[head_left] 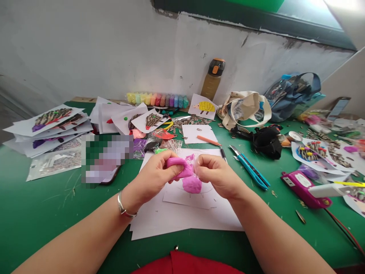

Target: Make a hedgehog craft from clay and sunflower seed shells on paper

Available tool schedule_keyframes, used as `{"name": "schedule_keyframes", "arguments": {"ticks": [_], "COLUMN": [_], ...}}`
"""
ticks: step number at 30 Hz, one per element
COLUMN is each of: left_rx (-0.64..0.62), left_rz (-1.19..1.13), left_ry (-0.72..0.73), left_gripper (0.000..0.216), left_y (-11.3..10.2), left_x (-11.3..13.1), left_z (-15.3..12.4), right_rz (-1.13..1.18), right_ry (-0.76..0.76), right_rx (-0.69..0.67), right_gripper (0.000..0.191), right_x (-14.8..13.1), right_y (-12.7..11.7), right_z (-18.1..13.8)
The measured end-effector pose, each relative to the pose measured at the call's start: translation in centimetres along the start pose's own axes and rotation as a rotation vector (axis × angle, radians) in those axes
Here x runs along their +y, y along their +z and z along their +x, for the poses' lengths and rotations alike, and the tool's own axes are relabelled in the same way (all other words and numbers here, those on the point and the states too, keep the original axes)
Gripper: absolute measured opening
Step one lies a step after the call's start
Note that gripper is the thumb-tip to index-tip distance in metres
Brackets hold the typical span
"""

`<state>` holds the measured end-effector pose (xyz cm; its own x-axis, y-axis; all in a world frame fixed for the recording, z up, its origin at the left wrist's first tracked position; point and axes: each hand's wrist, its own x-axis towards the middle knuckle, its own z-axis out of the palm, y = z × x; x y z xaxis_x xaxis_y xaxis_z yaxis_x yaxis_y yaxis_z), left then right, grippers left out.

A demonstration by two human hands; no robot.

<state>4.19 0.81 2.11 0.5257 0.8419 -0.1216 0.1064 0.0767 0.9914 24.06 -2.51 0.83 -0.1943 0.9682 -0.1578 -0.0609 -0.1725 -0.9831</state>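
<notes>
My left hand (155, 173) is closed around a pouch of pink modelling clay (177, 166), thumb pressed on its front. At the pouch's right end, clear plastic shows, and my right hand (212, 173) pinches it between closed fingers. Just below the hands, a flattened lump of pink clay (192, 185) lies on a small white sheet with a pencil drawing (178, 199). Larger white paper (159, 222) is spread beneath that sheet. Short pencil lines stick out under the lump.
Left of my hands lie a phone (105, 158) and stacked seed pictures (45, 123). Bagged clay (156, 99) lines the wall by a bottle (212, 80). To the right are a blue cutter (246, 163), a black pouch (268, 140) and a magenta glue-gun-like device (302, 188).
</notes>
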Motion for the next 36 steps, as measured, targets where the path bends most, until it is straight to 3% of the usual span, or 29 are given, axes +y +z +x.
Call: {"name": "schedule_keyframes", "arguments": {"ticks": [7, 10, 16, 22, 31, 36], "left_rx": [-0.198, -0.180, -0.078, -0.017, 0.057, 0.125], "left_rz": [-0.376, -0.386, -0.280, -0.223, -0.223, -0.007], "left_ry": [-0.212, -0.233, -0.170, -0.066, -0.059, -0.007], "left_gripper": [0.031, 0.037, 0.025, 0.015, 0.015, 0.014], "left_y": [-0.5, -0.5, 0.0, 0.5, 0.9, 0.6], "left_x": [-0.4, -0.5, -0.6, -0.6, -0.5, -0.8], "left_z": [-0.2, -0.1, 0.1, 0.0, 0.0, -0.1], "right_rz": [-0.161, -0.299, -0.447, -0.350, -0.122, -0.034], "right_ry": [-0.019, -0.030, -0.071, -0.044, 0.045, 0.073], "right_rx": [0.013, 0.023, 0.039, 0.033, -0.040, -0.104], "right_gripper": [0.009, 0.007, 0.008, 0.007, 0.009, 0.013], "right_x": [-0.4, -0.4, -0.5, -0.4, -0.2, -0.2], "right_y": [-0.4, -0.4, 0.1, 0.4, 0.3, -0.4], "right_z": [-0.2, -0.4, -0.7, -0.8, -0.6, -0.2]}}
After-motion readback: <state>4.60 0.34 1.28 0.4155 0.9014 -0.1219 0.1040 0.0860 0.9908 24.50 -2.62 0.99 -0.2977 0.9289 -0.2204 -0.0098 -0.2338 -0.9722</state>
